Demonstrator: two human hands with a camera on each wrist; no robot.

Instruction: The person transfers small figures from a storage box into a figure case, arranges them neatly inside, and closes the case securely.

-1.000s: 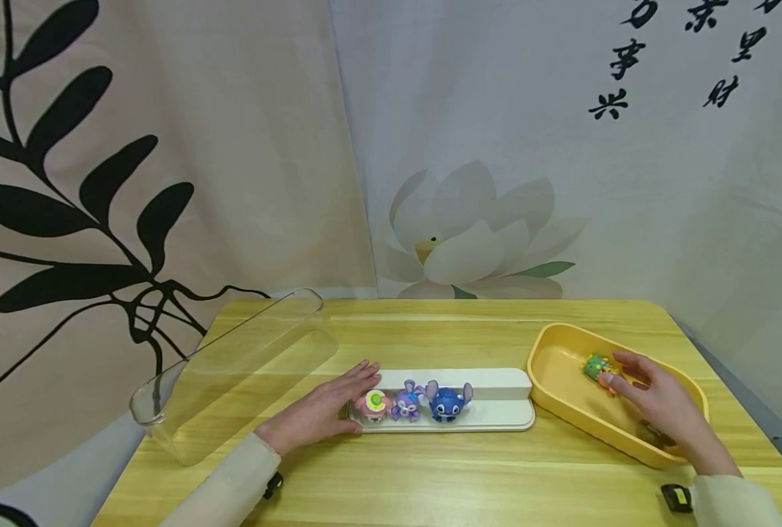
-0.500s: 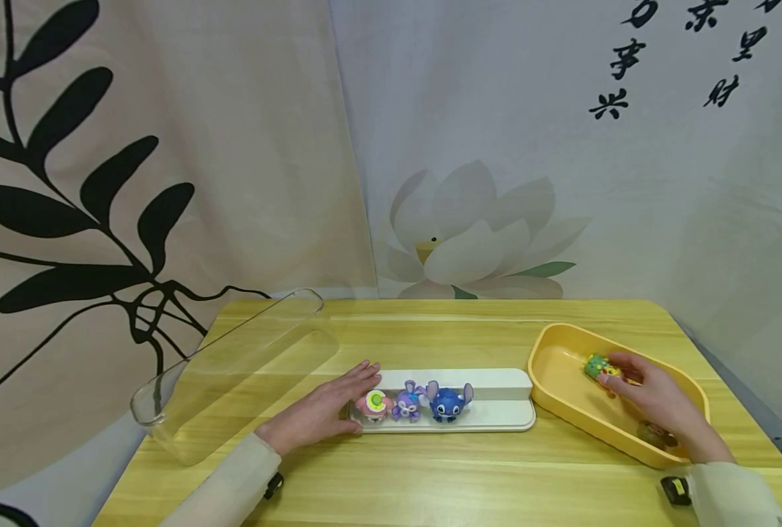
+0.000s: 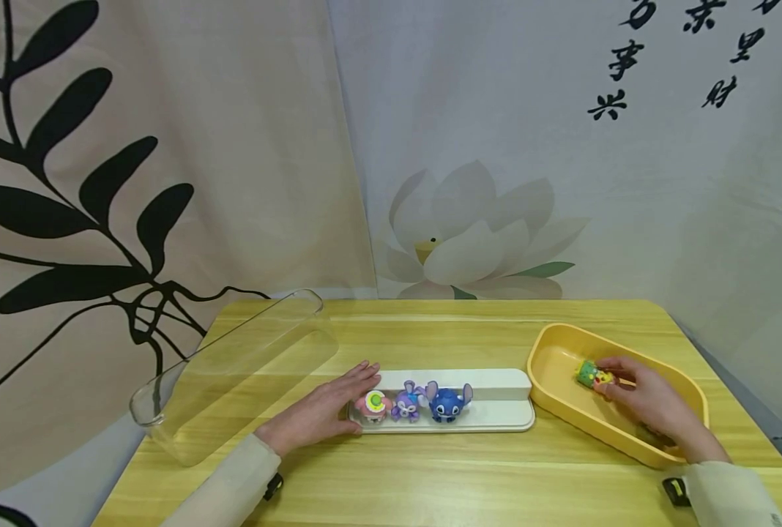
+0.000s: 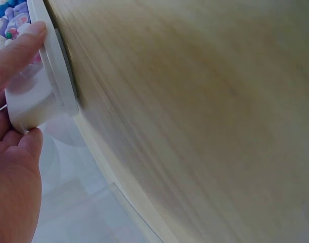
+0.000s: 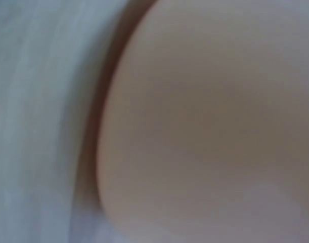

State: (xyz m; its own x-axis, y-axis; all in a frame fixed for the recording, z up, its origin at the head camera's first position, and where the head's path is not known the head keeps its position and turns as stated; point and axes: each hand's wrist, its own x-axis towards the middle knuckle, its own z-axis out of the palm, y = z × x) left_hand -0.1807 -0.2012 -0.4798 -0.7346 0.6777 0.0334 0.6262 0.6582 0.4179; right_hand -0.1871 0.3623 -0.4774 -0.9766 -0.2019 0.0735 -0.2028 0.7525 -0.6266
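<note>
My right hand (image 3: 657,406) pinches a small green, yellow and pink figurine (image 3: 594,375) between thumb and fingers, over the yellow tray (image 3: 565,395). Partly behind that hand, a brownish item (image 3: 654,437) lies in the tray. At the left end of a white stepped display base (image 3: 496,416), my left hand (image 3: 325,410) holds the end, thumb at the front edge and fingers toward the back. Three figurines stand in a row there: a pink one (image 3: 374,405) beside the hand, a purple one (image 3: 407,402), and a blue Stitch figurine (image 3: 447,402). The right wrist view is blurred.
A long clear plastic cover (image 3: 246,380) lies slanted at the left, overlapping the table's left edge. The wooden table (image 3: 444,483) runs back to a printed curtain (image 3: 272,146). The tray sits just right of the white base.
My right hand has shifted slightly left within the tray, bringing the green and yellow figurine with it. The left hand and the row of figurines have stayed put.
</note>
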